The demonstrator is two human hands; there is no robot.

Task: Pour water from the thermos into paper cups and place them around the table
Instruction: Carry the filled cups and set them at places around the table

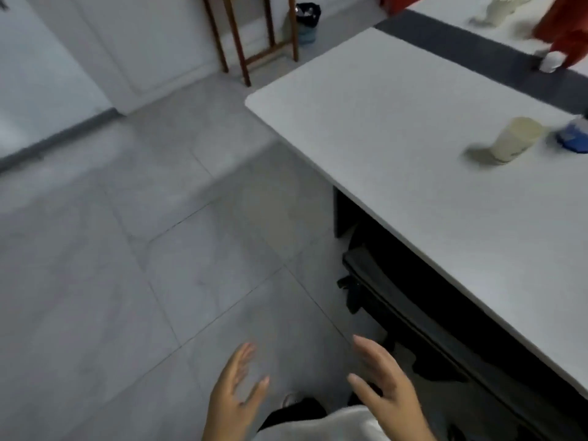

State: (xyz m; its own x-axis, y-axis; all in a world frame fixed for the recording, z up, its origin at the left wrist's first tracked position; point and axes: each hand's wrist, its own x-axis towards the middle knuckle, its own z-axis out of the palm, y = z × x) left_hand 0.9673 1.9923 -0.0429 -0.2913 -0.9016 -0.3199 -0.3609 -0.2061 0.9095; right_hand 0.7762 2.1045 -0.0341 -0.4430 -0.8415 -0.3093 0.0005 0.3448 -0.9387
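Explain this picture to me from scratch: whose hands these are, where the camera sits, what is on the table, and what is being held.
There is no machine here. The one picture comes from a camera worn on a person's head, looking down, and it is blurred by movement. The left hand and right hand hang over the tiled floor, fingers spread, holding nothing. To the right is a white table. On it stands a paper cup, with a blue object beside it that is too blurred to name. Farther back are a small white object, something red and a pale shape. I cannot pick out a thermos.

White table (397, 128) with upright paper cup (514, 142), blue object (572, 136) beside it.
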